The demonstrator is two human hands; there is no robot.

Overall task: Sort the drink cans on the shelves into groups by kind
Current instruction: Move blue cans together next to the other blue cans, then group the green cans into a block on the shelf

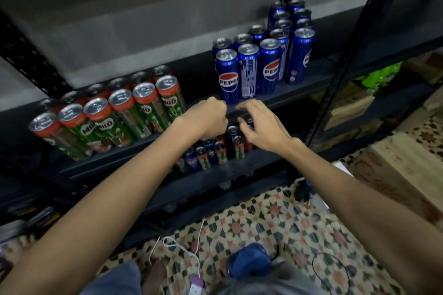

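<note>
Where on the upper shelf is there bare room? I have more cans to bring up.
Bare shelf lies between the Milo cans and the Pepsi cans, and right of the Pepsi group up to the upright post. The lower shelf's mixed cans are crowded.

I see green Milo cans [105, 122] standing upright in two rows on the upper shelf [297, 93], left of my hands. Blue Pepsi cans [261, 55] stand grouped just beyond them. Mixed cans [211, 151] crowd the lower shelf beneath my hands.
</note>
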